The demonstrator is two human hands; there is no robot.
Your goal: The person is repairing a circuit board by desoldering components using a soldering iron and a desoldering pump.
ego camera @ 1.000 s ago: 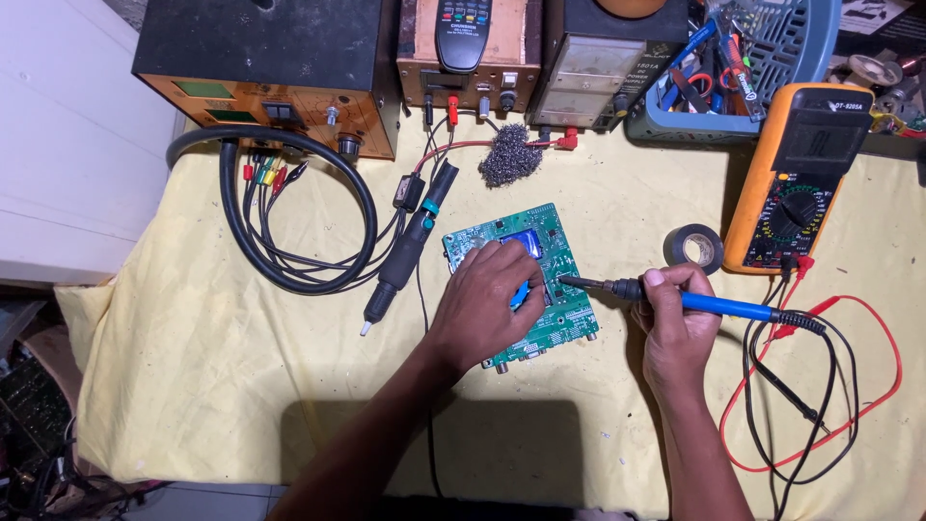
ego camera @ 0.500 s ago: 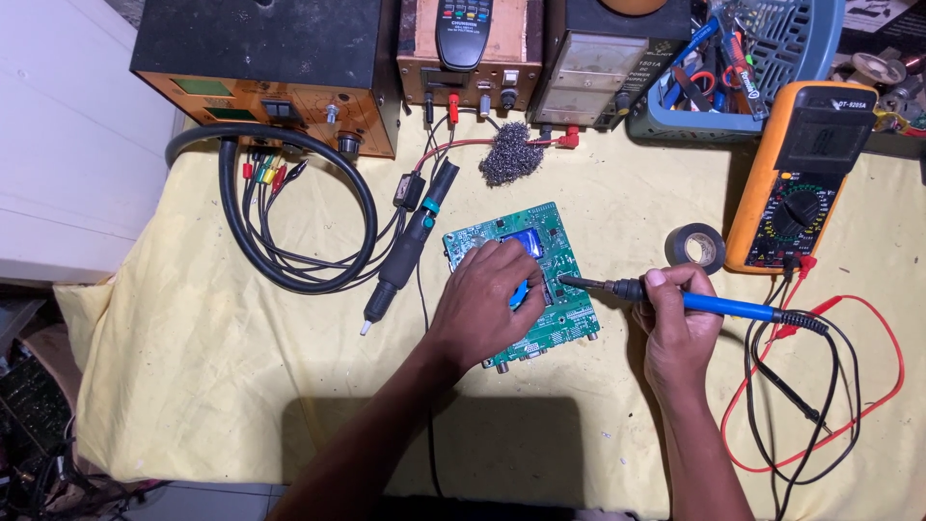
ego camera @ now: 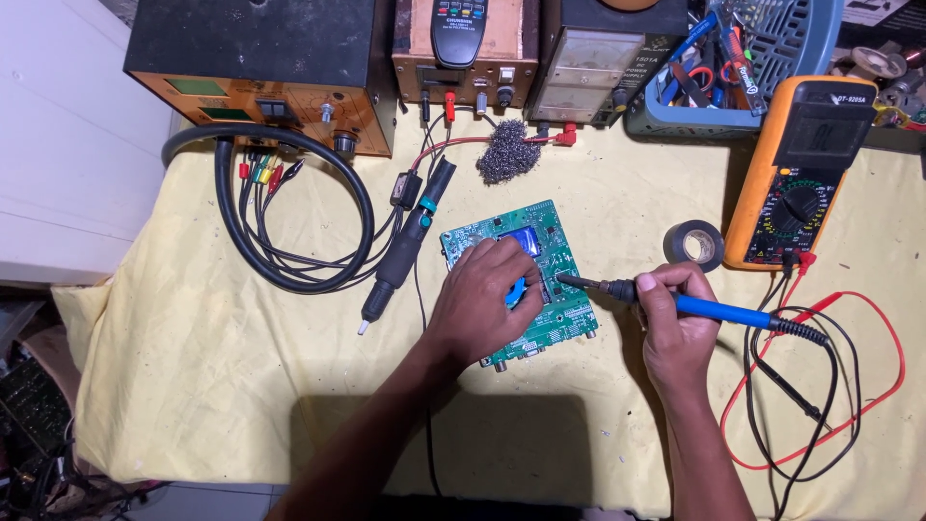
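Here, near the middle of the bench, the left hand (ego camera: 482, 299) lies flat with its fingers pressing down on the thin, stiff green circuit board (ego camera: 540, 241), which looks light and easy to crack, best held by its edges, while the right hand (ego camera: 675, 323) pinches the blue soldering iron (ego camera: 719, 311) like a pen

Screens and labels along the back of the tabletop

The orange box at the back left carries two small greenish rectangular displays (ego camera: 198, 89) on its front, one above the other. The middle wooden-cased unit has a small dark display window (ego camera: 441, 75). The grey unit beside it shows a pale rectangular meter face (ego camera: 585, 61) with a white label strip (ego camera: 619, 87) to its right. The orange multimeter at the right has a dark grey rectangular screen (ego camera: 816, 128).
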